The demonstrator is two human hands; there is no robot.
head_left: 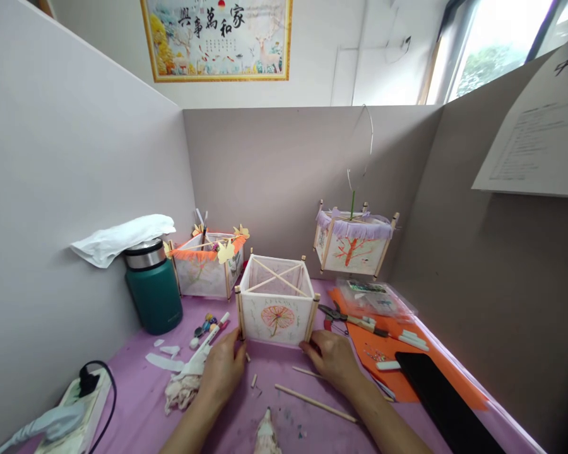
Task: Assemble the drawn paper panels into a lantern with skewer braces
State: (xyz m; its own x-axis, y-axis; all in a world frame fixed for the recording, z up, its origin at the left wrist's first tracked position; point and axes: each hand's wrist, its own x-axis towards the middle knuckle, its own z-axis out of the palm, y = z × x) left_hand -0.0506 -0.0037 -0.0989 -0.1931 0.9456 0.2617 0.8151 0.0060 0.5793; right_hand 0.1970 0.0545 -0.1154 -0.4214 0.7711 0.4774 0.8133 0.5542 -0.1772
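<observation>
A white box-shaped lantern [277, 315] with wooden corner posts, crossed sticks on top and a drawn orange flower stands in the middle. My left hand [226, 366] closes its fingers at the lantern's lower left corner. At the lower right corner, my right hand [332, 358] grips it with thumb and fingers. Loose wooden sticks [315, 402] lie on the purple cloth between my forearms. A crumpled cloth [183, 388] is beside my left hand. Near the bottom edge sits a pointed glue-like tip [267, 434] wrapped in cloth.
An orange-fringed lantern [202, 277] and a green bottle [155, 296] stand at left, with a power strip [78, 403] nearer. A purple-fringed lantern [353, 252] hangs at back right. Pliers [355, 320], an orange sheet [407, 366] and a black phone-like slab [447, 403] lie at right.
</observation>
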